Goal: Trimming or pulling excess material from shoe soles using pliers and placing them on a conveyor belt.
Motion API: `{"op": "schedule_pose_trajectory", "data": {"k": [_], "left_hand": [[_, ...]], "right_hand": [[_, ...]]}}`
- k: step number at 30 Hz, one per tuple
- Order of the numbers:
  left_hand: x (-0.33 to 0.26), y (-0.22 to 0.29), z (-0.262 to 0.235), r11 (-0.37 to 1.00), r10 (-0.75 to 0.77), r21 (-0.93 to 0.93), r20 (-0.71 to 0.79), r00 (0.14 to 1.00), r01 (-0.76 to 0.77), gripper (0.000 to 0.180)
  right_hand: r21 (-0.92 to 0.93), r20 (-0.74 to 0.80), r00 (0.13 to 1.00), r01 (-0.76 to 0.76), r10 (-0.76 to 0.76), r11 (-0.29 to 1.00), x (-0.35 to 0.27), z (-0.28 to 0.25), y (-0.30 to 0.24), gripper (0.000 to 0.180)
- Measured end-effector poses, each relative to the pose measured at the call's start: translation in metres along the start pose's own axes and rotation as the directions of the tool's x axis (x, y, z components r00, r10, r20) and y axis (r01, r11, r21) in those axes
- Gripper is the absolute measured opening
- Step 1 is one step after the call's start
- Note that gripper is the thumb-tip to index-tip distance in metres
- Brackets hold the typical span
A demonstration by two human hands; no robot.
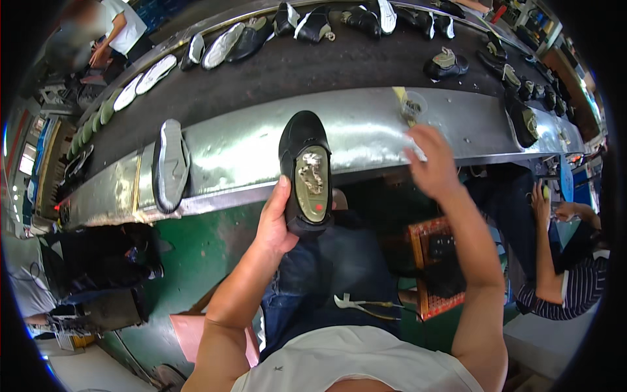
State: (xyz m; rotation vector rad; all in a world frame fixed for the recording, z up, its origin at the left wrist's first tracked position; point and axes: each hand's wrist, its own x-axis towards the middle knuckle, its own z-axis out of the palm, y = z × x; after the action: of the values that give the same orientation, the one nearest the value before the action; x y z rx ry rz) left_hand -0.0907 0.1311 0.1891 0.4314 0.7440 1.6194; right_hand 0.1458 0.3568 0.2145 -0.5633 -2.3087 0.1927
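Note:
My left hand (277,219) grips a black shoe (304,124) by its side, toe pointing away from me. An olive-green shoe last (313,189) with a red dot fills its opening. Farther right, my right hand (432,163) is over the front edge of the metal bench, its thumb and fingers apart. Just beyond those fingers stands a small clear cup (419,102) with dark contents. A yellow strip (400,97) lies against the cup, its near end close to my fingertips. Whether they touch it I cannot make out.
A shoe with its pale sole up (172,166) lies left on the metal bench (228,144). Several shoes line the dark conveyor belt (261,78) behind. Metal pincers (366,305) rest on my lap. A red-edged crate (428,300) stands right; another person (555,274) sits there.

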Motion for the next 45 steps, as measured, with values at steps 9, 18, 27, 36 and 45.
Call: {"op": "schedule_pose_trajectory", "data": {"k": [9,18,27,36,45], "left_hand": [[0.270,0.079,0.023,0.956,-0.294,0.118,0.313,0.903,0.270,0.074],[0.441,0.027,0.030,-0.286,0.395,0.943,0.277,0.876,-0.169,0.077],[0.564,0.098,-0.040,0.138,0.746,0.988,-0.149,0.649,0.068,0.096],[0.625,0.125,-0.058,0.022,0.832,0.963,-0.167,0.529,0.269,0.079],[0.659,0.182,-0.103,0.060,0.581,0.887,-0.404,0.707,0.457,0.085]], "right_hand": [[-0.393,0.008,0.887,-0.421,0.461,0.817,-0.009,0.013,0.185,0.055],[-0.368,0.058,0.876,-0.428,0.479,0.826,0.000,0.003,0.191,0.057],[-0.332,0.135,0.857,-0.433,0.497,0.838,0.005,0.007,0.191,0.059],[-0.378,0.181,0.843,-0.416,0.507,0.827,0.020,0.008,0.184,0.063],[-0.397,0.210,0.852,-0.375,0.480,0.838,0.021,0.015,0.180,0.063]]}}
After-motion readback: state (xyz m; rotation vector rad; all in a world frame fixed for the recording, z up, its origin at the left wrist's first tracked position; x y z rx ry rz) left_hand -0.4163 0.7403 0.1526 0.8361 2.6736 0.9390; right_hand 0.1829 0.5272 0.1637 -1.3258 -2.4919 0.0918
